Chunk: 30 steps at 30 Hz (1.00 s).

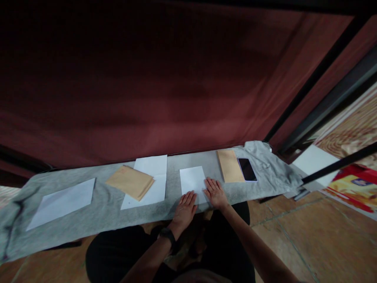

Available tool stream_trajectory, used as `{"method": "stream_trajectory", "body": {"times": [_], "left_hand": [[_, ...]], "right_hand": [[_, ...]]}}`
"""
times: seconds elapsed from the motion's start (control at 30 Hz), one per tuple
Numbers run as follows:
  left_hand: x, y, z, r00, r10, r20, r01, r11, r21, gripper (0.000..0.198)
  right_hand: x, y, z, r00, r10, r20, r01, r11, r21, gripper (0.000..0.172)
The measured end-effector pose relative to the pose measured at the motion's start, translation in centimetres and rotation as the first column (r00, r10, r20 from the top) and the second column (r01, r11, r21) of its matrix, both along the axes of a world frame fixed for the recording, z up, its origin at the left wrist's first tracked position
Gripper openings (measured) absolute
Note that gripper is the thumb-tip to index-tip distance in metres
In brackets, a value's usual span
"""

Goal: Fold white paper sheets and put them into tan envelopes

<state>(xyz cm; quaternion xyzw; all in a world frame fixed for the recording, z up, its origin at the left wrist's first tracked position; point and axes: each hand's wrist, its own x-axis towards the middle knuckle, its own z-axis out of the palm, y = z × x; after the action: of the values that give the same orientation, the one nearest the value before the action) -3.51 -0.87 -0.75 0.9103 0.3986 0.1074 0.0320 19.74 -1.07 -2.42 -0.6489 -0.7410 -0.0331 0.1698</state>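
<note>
Partly, the left hand (184,209) and right hand (216,193) hide white paper (191,179).

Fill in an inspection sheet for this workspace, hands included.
Surface: grey cloth, rumpled at its right end.
Job's things: small white sheet lying on the cloth, under the fingers of both hands.
Clutter: left brown stack partly over a larger white sheet; another sheet farther left; right brown stack beside a phone.
Hands: left hand and right hand spread flat.
Cables: nothing seen for certain.
Surroundings: dark red panel behind; tiled floor below.
</note>
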Motion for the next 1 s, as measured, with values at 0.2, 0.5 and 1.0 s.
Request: {"method": "stream_trajectory", "body": {"times": [0.2, 0.5, 1.0], "left_hand": [[0.2, 0.5, -0.4, 0.999, -0.030, -0.031, 0.030, 0.999, 0.011, 0.047], [2.9, 2.2, 0.9, 0.997, -0.062, 0.049, 0.062, 0.998, 0.000, 0.049], [-2.0, 3.8, -0.7, 0.999, 0.048, 0.012, -0.048, 0.996, 0.077, 0.060]], "right_hand": [[-0.4, -2.9, 0.7, 1.000, -0.003, -0.009, 0.003, 1.000, 0.019, 0.050], [-1.0, -5.2, 1.1, 0.993, 0.113, -0.029, -0.113, 0.994, 0.003, 0.052], [-1.3, -5.4, 1.2, 0.995, 0.090, -0.033, -0.089, 0.996, 0.022, 0.052]]}}
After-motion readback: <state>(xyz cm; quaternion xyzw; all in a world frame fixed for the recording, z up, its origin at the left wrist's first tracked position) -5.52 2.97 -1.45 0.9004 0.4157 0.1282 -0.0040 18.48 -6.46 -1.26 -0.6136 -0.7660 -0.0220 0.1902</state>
